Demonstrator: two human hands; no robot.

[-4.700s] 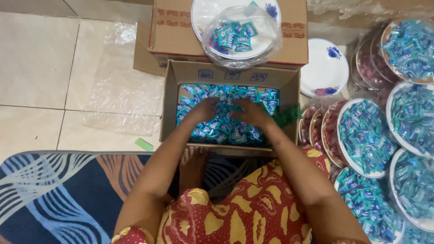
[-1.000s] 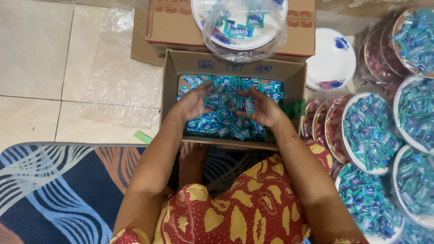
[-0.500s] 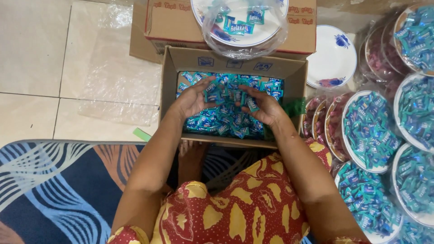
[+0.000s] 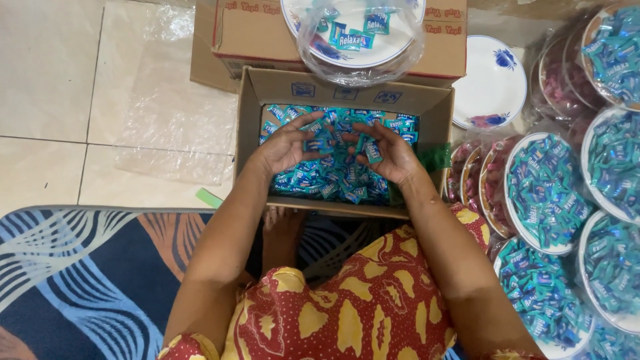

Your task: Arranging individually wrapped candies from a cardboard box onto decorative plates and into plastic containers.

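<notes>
Left hand [image 4: 288, 143]: raised just above the sweets in the box, palm turned inward, fingers curled and pinched on one blue-wrapped sweet [image 4: 317, 144] at the fingertips.
Right hand [image 4: 389, 155]: opposite the left, a little to the right, fingers bent round another blue-wrapped sweet [image 4: 371, 151]; the two hands are near each other but apart.
Open cardboard box [image 4: 347, 90]: on the floor straight ahead of the person, flaps up, its bottom covered with a loose heap of blue and teal wrapped sweets [image 4: 333, 180].
Second cardboard box [image 4: 257, 33]: closed, just beyond the open one, touching its far wall.
Plate in clear bag [image 4: 360, 30]: a white plate holding a few blue sweets, wrapped in a clear plastic bag, resting on the closed box.
Bare white plate [image 4: 493, 83]: with blue flower prints, on the floor to the right of the boxes.
Filled plates [image 4: 543, 193]: a cluster at the right, each heaped with blue sweets under clear wrap, overlapping one another; one at the far right shows pinkish sweets [image 4: 560, 80].
Clear plastic sheets [image 4: 177, 113]: lying flat on the tiled floor [image 4: 47, 80] to the left of the boxes.
Green strip [image 4: 210, 198]: small, on the tiles by the rug's edge.
Rug [image 4: 73, 280]: blue with wavy pattern, near left.
Clothing [image 4: 347, 313]: red cloth with yellow shapes over the person's lap.
</notes>
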